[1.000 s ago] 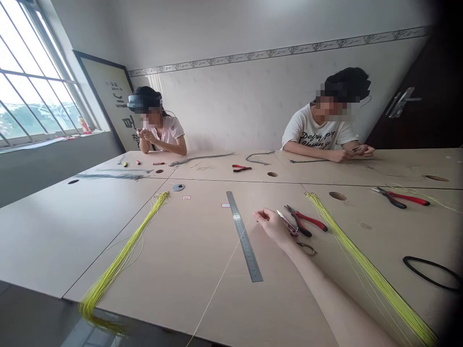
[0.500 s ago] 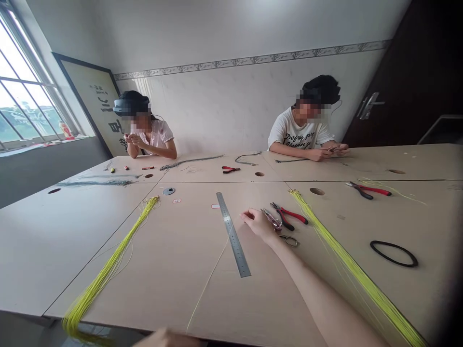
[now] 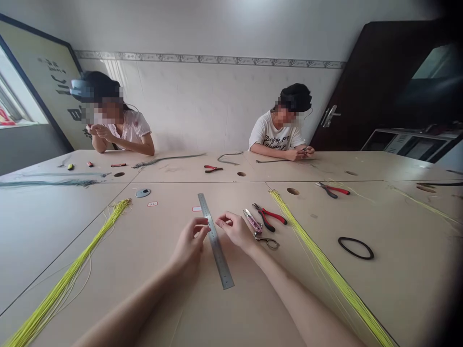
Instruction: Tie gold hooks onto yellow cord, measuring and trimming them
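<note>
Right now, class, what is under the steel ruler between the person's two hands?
The steel ruler lies flat on the pale tabletop, which shows along both its long edges. The strip directly beneath the ruler is covered, so whatever is there cannot be seen.

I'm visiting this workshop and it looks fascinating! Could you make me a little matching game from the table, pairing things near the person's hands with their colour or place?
Things:
1. Steel ruler
2. Pliers
3. Cord loop
4. Wire bundle

Descriptions:
A. Yellow
B. Between the left hand and the right hand
C. Black
D. Red handles

Pairs: 1-B, 2-D, 3-C, 4-A
</note>
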`<state>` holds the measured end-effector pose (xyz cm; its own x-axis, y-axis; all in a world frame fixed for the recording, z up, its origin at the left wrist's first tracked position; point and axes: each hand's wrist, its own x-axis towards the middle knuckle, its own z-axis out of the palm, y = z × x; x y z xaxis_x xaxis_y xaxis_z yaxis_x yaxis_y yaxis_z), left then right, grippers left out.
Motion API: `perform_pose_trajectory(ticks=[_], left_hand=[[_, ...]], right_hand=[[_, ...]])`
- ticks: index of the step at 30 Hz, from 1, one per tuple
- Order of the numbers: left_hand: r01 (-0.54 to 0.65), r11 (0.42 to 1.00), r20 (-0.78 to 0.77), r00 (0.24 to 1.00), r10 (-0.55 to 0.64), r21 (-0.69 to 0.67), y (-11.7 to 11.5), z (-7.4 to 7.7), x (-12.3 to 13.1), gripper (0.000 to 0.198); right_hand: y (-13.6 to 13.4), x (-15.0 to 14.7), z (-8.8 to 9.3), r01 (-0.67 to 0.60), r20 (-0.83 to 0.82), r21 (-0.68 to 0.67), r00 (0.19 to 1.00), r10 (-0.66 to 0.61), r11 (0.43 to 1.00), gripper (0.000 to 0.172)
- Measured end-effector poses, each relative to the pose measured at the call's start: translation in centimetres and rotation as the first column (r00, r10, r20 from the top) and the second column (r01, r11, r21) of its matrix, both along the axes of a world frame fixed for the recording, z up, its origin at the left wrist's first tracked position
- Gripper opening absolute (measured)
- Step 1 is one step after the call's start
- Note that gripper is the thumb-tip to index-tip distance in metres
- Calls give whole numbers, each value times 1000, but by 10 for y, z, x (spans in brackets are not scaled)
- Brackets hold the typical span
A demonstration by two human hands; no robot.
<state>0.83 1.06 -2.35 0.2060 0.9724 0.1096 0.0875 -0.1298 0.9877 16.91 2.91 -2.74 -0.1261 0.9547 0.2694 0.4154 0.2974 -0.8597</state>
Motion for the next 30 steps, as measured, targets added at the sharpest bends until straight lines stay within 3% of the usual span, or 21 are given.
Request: perform_pose_trajectory(ticks=[6,11,17,25,30], left_hand=[[157,963,223,969,-107,-218,5,3,-1,25],[224,946,315,938,-143,-236,1,11,-1,21],[213,958,279,948,-155,-192,-1,16,-2,19],[76,994,168,984,-61,-81,6,6,1,20],[85,995,125,989,-77,-54,9,0,4,16]], right_hand=[[-13,-11,9,-46,-64,22,997,47,999,14],[-18,-12,13,-44,-59,35,997,46,998,17],[-19,-11,14,-21,-21,98,1000,23,995,19],[-14,-7,8,-2,87,205,996,-16,979,16],[-13,-5,7,-11,149,215,989,-22,976,9]])
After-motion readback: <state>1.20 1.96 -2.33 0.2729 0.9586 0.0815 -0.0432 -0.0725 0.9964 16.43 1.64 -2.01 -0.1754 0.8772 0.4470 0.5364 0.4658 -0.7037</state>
